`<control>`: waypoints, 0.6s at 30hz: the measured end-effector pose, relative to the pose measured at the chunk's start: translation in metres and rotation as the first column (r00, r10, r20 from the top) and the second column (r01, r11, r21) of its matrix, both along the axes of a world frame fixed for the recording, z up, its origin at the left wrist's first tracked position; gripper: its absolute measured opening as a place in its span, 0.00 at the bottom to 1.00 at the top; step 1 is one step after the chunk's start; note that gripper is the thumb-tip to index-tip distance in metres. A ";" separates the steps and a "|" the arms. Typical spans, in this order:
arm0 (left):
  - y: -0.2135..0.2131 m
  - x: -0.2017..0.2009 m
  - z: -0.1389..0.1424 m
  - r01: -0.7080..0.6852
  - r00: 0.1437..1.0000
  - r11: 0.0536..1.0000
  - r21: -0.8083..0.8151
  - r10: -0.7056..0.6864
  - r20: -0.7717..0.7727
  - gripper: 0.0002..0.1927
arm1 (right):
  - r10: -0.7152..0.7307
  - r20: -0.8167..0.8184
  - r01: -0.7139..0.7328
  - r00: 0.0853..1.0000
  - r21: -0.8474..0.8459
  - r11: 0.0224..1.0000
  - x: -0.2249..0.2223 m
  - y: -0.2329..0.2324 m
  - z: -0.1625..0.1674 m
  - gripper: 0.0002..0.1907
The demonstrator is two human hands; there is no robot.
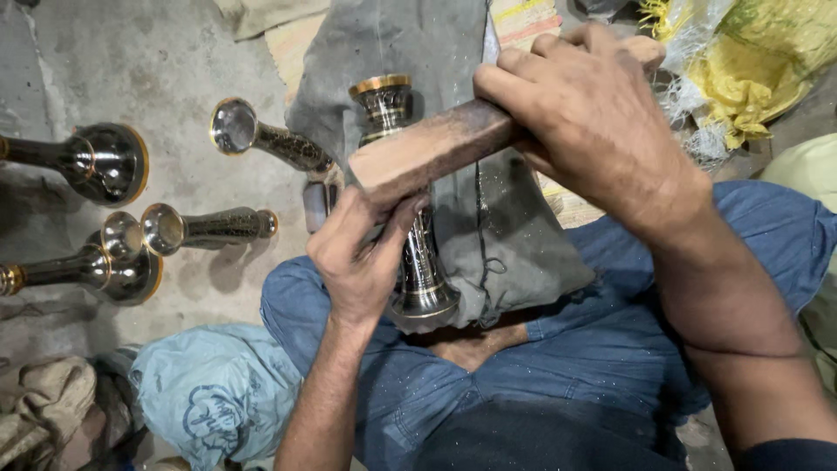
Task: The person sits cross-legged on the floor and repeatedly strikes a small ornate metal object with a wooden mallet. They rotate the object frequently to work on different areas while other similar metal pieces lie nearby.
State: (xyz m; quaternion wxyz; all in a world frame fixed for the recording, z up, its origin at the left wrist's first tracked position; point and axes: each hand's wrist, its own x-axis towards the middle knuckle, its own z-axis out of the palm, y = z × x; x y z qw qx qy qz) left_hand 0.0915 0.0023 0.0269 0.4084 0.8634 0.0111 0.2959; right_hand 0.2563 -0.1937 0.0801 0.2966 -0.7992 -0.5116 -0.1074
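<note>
My left hand (pixel 362 262) grips the middle of a dark engraved metal vase (pixel 418 283) with a brass rim, standing between my knees on a grey cloth (pixel 506 235). My right hand (pixel 593 122) is closed around a brown wooden block (pixel 427 148), which lies across the vase just below its neck. The vase's brass top (pixel 382 92) shows above the block; its flared foot rests near my lap.
Several similar vases lie on the concrete floor to the left (pixel 105 161), (pixel 261 135), (pixel 200 228), (pixel 96 266). A light blue cloth bag (pixel 214 392) sits at lower left, yellow sacking (pixel 750 61) at upper right.
</note>
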 end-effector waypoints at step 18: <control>0.002 0.002 0.000 0.013 1.000 0.996 -0.086 -0.013 -0.003 0.18 | -0.102 0.101 0.095 0.990 0.068 0.993 -0.005 0.004 0.003 0.16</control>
